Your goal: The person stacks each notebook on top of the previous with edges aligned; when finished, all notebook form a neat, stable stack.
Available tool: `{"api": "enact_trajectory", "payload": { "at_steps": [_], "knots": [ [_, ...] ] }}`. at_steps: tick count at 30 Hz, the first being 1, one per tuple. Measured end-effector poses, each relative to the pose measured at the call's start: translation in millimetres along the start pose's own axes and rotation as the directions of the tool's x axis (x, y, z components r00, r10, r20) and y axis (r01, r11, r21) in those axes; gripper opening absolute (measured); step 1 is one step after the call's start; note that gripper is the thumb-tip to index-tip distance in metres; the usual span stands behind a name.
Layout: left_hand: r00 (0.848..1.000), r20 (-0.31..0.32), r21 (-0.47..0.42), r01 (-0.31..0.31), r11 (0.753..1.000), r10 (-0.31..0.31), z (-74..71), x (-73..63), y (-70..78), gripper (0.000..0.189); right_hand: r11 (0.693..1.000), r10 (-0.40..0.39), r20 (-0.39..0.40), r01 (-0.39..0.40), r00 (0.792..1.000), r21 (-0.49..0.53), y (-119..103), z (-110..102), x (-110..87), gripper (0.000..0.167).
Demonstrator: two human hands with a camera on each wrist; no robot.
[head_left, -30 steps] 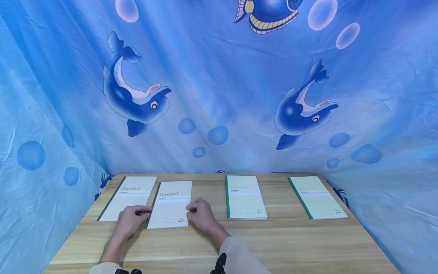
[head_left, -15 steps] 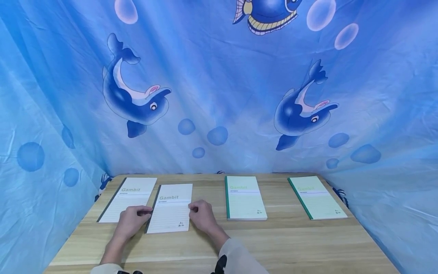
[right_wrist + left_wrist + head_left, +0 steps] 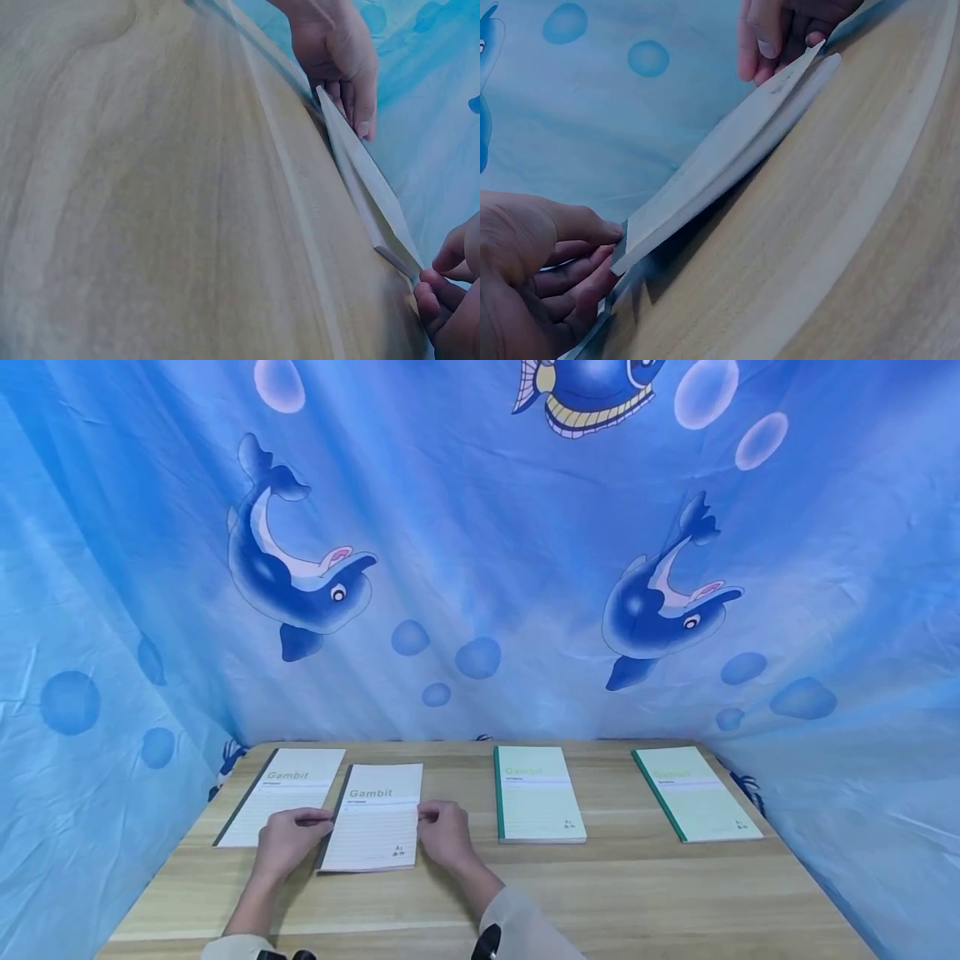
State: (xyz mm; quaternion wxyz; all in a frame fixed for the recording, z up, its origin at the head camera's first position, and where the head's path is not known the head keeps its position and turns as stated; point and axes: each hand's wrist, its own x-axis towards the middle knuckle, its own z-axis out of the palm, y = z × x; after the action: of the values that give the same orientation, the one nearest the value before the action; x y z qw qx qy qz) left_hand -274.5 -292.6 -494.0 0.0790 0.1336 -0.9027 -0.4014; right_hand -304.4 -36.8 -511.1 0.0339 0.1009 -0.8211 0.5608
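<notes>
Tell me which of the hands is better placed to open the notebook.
Probably the right hand: it pinches the notebook where the cover parts from the lower pages; the left hand holds the spine.

Blue dolphin-print cloth [image 3: 487,535] behind pale wooden table [image 3: 660,902].

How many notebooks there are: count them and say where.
4: a notebook at far left, partly behind the left hand; the held notebook between that and the right hand; a green-spined notebook right of centre; another notebook at far right. Others could be hidden underneath.
</notes>
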Motion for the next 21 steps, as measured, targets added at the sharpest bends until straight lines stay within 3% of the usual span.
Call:
{"api": "enact_trajectory", "payload": {
  "at_steps": [5,11,13,21],
  "knots": [
    [0.994,0.039,-0.129,0.110,0.986,-0.106,1.0,0.9,3.2,0.030,0.999,0.018,-0.013,-0.018,1.000,0.033,0.4,-4.3,-1.4,0.029],
    [0.983,0.086,-0.275,0.179,0.945,-0.161,4.9,4.3,-0.9,0.039,0.998,0.047,-0.022,-0.046,0.999,0.047,4.4,-5.8,-1.4,0.028],
    [0.978,0.105,-0.328,0.205,0.922,-0.179,6.8,5.2,-2.4,0.043,0.998,0.045,-0.029,-0.043,0.999,0.056,5.6,-5.4,-1.4,0.029],
    [0.954,0.177,-0.539,0.299,0.788,-0.242,9.3,5.2,-0.9,0.054,0.995,0.058,-0.040,-0.054,0.998,0.079,4.1,-4.2,-2.7,0.028]
  ]
}}
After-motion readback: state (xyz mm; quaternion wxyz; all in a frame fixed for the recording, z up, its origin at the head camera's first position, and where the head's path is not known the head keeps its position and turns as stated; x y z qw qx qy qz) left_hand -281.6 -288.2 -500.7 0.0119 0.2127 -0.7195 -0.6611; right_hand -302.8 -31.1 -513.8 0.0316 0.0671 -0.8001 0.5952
